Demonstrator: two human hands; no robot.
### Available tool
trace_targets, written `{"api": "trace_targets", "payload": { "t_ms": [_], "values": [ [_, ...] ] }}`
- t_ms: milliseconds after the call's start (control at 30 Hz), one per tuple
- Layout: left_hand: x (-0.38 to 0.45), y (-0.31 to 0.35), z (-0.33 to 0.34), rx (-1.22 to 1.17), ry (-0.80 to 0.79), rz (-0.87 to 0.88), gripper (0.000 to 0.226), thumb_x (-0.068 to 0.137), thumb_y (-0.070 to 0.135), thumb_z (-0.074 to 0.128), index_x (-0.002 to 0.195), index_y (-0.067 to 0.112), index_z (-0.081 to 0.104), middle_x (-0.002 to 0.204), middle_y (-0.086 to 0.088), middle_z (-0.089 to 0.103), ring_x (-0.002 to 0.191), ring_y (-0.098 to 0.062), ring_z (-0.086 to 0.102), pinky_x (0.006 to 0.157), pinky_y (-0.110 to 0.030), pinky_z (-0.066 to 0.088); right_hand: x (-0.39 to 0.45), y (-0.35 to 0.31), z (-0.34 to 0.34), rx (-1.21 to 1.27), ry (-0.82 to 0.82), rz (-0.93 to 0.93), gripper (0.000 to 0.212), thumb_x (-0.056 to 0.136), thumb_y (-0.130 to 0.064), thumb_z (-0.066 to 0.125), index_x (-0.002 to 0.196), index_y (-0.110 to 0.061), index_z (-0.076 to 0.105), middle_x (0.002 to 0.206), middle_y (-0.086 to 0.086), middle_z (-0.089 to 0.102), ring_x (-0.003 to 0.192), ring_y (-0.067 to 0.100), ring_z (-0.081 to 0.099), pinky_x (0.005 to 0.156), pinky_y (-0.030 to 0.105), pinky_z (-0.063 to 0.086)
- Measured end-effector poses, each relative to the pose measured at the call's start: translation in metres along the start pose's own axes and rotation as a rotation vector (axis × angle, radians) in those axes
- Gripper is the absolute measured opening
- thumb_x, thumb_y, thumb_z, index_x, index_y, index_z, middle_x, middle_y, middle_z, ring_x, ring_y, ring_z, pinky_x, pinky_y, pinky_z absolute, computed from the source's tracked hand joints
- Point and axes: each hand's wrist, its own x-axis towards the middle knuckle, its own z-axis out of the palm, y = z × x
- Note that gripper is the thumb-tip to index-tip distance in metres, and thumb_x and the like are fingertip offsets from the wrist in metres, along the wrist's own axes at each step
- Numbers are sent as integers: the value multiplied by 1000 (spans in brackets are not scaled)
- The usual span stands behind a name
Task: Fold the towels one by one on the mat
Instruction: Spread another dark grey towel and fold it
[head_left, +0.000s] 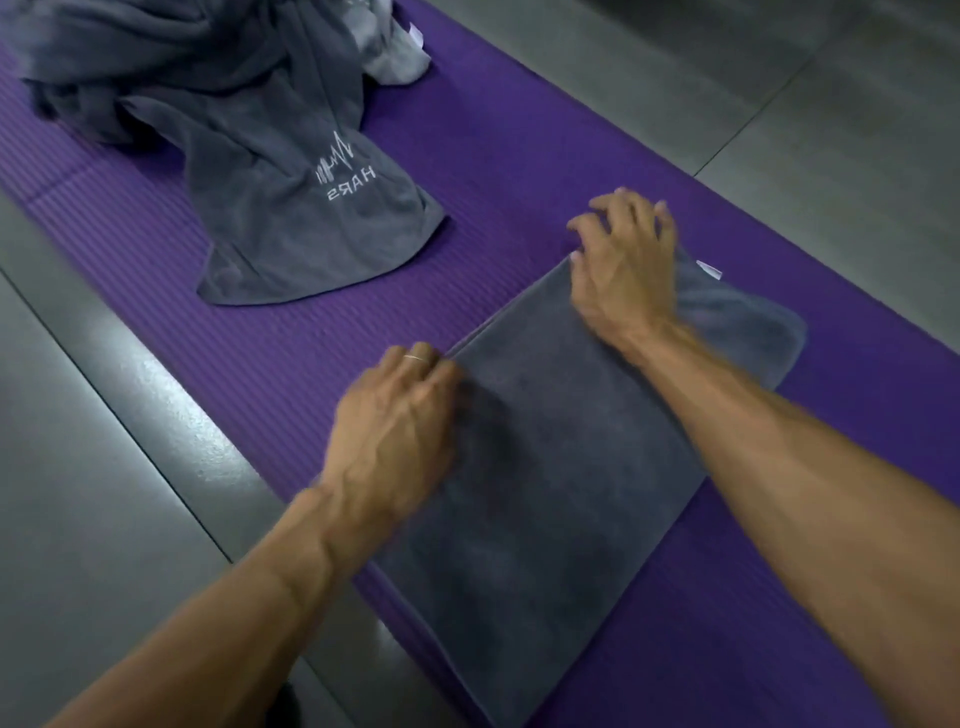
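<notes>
On the purple mat (519, 156), which runs from far left toward me across the grey floor (831, 130), my grey towel (545, 467) lies part folded, its long axis running from my near side up toward the far right. A heap of unfolded towels (234, 130) waits well apart at the mat's far left end. My right hand (623, 265) sits at the towel's far corner, fingers spread and curled down over the edge; I cannot tell whether they pinch the cloth. My left hand (400, 410) rests at the left edge, fingers together, pressing the layers there. A rumpled flap with a white tag (709, 270) sticks out just beyond my right hand, the nearer one for tidying it.
</notes>
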Motion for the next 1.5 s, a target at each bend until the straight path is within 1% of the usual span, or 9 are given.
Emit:
{"api": "trace_targets", "payload": {
  "t_ms": [100,200,400,600,767,933,1133,1267,1500],
  "values": [
    [-1,35,26,-140,-104,22,53,94,40,34,131,9,55,134,-10,55,127,-29,49,105,-44,42,-40,-23,4,279,-72,-224,40,91,-26,43,119,-6,62,130,17,57,121,34,53,103,50,43],
    [-14,36,48,20,-220,9,82,94,66,19,152,8,21,159,-8,20,149,-22,8,120,-45,8,-61,-7,9,148,-415,-362,64,93,-50,23,148,-19,36,158,6,27,146,22,23,117,48,17],
    [-11,34,47,89,-306,63,102,81,85,18,153,14,3,161,-7,2,148,-21,-8,119,-44,-6,-14,93,-5,-114,-539,216,68,95,-66,11,154,-34,1,164,-3,-2,150,20,-4,119,53,-4],
    [-18,70,42,23,-171,40,82,86,65,38,144,7,41,151,-11,39,144,-27,28,117,-52,13,-50,37,-18,139,-249,-80,52,99,-38,33,142,-12,44,155,12,33,144,29,28,117,50,23],
    [-48,123,64,-24,-194,-63,79,89,60,38,143,3,42,152,-14,36,145,-28,25,114,-55,15,-135,54,-21,141,-388,-318,57,95,-46,36,142,-15,46,154,9,36,143,25,32,115,48,25],
    [-54,122,69,67,-202,-35,82,90,65,33,147,5,35,156,-14,28,147,-27,17,116,-56,12,-107,149,-32,-117,-524,29,70,94,-66,9,155,-32,7,164,-2,0,150,18,-1,119,53,1],
    [-54,125,67,97,-237,-37,103,79,83,32,149,7,31,157,-13,26,148,-28,14,116,-57,9,-129,112,-45,46,-312,-91,60,97,-46,28,145,-13,41,157,12,29,145,28,25,117,54,22],
    [-54,123,68,106,-250,-6,119,64,91,38,150,9,27,158,-15,22,148,-29,11,116,-59,9,-181,130,-50,-13,-538,-82,72,93,-65,13,155,-28,11,163,-4,0,150,14,-1,119,53,10],
    [-68,130,66,-24,-134,52,82,78,68,47,142,17,42,149,-14,39,142,-31,30,112,-62,20,-186,129,-64,34,-344,77,68,89,-45,48,150,-20,30,161,10,15,148,28,15,117,54,20]
  ]
}}
